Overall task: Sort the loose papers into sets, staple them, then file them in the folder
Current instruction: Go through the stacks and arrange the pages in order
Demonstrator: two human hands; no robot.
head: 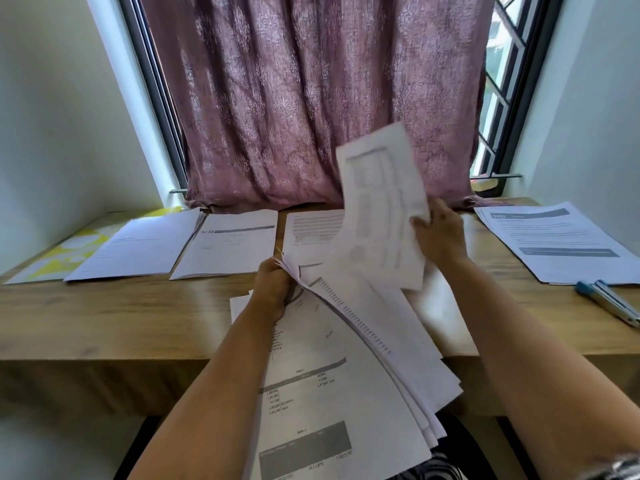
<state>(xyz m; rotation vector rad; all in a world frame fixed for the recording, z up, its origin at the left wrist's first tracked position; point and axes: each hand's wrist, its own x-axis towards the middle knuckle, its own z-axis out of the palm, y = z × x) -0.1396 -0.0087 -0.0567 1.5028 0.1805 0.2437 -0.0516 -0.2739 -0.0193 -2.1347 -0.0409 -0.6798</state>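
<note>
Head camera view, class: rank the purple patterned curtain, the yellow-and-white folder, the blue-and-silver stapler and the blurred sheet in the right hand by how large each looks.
1. Purple patterned curtain
2. Blurred sheet, though being lifted towards the camera enlarges it
3. Yellow-and-white folder, mostly hidden under papers, so unsure
4. Blue-and-silver stapler

Daylight enters from the window [498,98] at 1 o'clock, past the edge of the mauve curtain [294,98], where the panes blow out to white. The room is evenly bright, with soft shadow under the bench [104,320] front. The raised sheet [381,202] at centre is smeared by motion blur, its print unreadable. Wide-angle distortion bends the window frame and walls toward the edges. Overall focus is soft.
</note>
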